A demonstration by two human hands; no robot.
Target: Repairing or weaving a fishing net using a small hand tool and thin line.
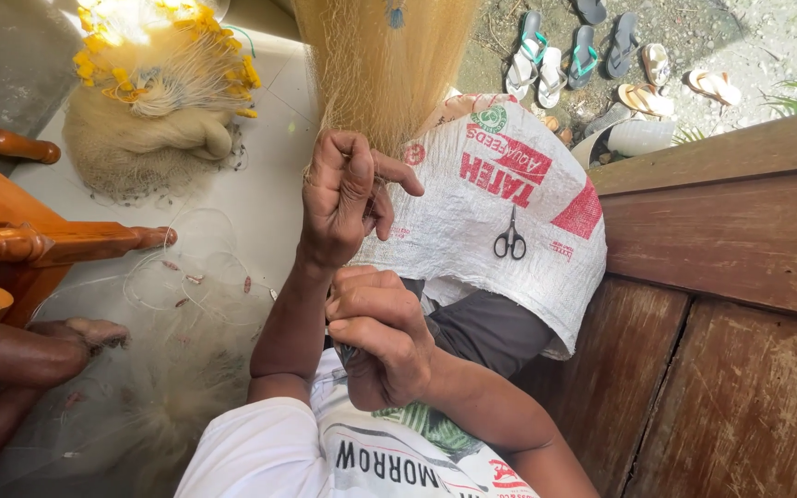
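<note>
Looking down from the person's head, the view shows two bare hands working close together over the lap. The left hand [348, 194] is raised, its fingers curled in and pinched shut on the lower strands of a hanging bundle of fine yellowish fishing net [385, 65], which drops from the top edge of the view to that grip. The right hand [380, 341] sits just below the left, closed into a fist near the chest; a small dark object shows between its fingers, but what it is cannot be told.

A white woven feed sack [500, 198] with red and green print lies draped over the person's knee, just right of the hands. A small pair of black-handled scissors [510, 236] rests on the sack, apart from both hands.

On the pale tiled floor [269, 184] to the upper left lies a heap of net with yellow floats [163, 83] bunched on top. More loose, nearly clear net [186, 314] spreads across the floor beside the left forearm. Part of an orange-brown wooden chair [11, 231] stands at the left edge, with a bare foot [80, 334] beneath it.

Dark wooden boards [731, 304] fill the right side. Beyond them, several sandals [592, 51] lie scattered on gravel at the top.
</note>
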